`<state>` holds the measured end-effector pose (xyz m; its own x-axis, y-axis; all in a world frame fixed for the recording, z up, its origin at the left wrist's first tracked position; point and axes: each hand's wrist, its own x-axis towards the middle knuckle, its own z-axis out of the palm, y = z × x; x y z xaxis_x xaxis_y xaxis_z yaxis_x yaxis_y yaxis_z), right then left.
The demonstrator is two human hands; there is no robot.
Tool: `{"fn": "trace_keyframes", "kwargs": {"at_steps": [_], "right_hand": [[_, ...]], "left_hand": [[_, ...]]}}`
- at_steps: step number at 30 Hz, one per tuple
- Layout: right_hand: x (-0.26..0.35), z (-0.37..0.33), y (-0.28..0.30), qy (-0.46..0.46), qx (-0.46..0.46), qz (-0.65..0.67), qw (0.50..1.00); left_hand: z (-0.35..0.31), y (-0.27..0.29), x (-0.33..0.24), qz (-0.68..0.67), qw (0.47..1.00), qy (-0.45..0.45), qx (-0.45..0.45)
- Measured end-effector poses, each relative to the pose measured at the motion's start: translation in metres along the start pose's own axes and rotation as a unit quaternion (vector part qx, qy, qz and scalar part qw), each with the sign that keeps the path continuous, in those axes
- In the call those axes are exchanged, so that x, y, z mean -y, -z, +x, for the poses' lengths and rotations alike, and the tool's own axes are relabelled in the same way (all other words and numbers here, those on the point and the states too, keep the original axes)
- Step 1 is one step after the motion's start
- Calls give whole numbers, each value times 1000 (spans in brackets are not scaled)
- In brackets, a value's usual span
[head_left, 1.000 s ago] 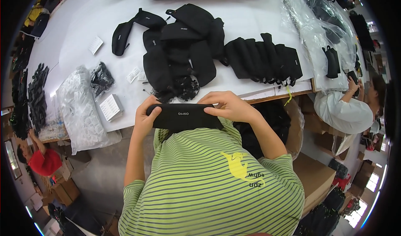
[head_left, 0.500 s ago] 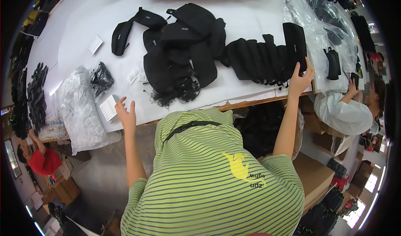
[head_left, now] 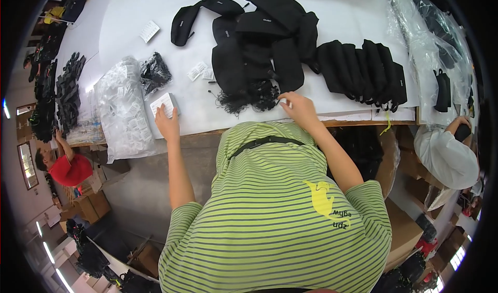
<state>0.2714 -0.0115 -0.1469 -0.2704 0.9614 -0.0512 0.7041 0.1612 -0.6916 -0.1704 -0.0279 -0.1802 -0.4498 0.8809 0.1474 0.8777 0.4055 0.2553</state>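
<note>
My left hand (head_left: 168, 125) rests its fingertips on a small stack of white printed cards (head_left: 165, 102) near the table's front edge, thumb apart from the fingers. My right hand (head_left: 302, 111) is closed in a pinch at the right edge of a tangle of thin black cords (head_left: 250, 97); the cord end between its fingertips is barely visible. Behind the cords lies a loose heap of black fabric pouches (head_left: 264, 28). Further right, a row of black pouches (head_left: 358, 72) lies overlapped, with a yellow-green strip (head_left: 387, 123) hanging over the edge below it.
Left of the cards lie a clear bag of white tags (head_left: 124, 111) and a small bag of black parts (head_left: 154, 72). Loose white labels (head_left: 197, 71) lie mid-table. Clear plastic wrap (head_left: 430, 49) covers the right side. Two people work at the far left and right.
My right hand has let go of the upright black pouch, which now lies with the row, and has moved left to the cords. My left hand has come onto the card stack. The view has shifted.
</note>
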Motion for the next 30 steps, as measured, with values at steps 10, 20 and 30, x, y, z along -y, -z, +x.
{"fn": "trace_keyframes", "kwargs": {"at_steps": [10,20,30], "right_hand": [[-2,14,-15,-3,-40,38,998],[-48,-32,57,-168,-105,-25,980],[-98,-49,61,-209,-157,-5,965]], "left_hand": [[21,13,22,-185,972,131,-57],[24,-2,36,-4,997,22,-76],[36,12,31,47,999,1,-13]]}}
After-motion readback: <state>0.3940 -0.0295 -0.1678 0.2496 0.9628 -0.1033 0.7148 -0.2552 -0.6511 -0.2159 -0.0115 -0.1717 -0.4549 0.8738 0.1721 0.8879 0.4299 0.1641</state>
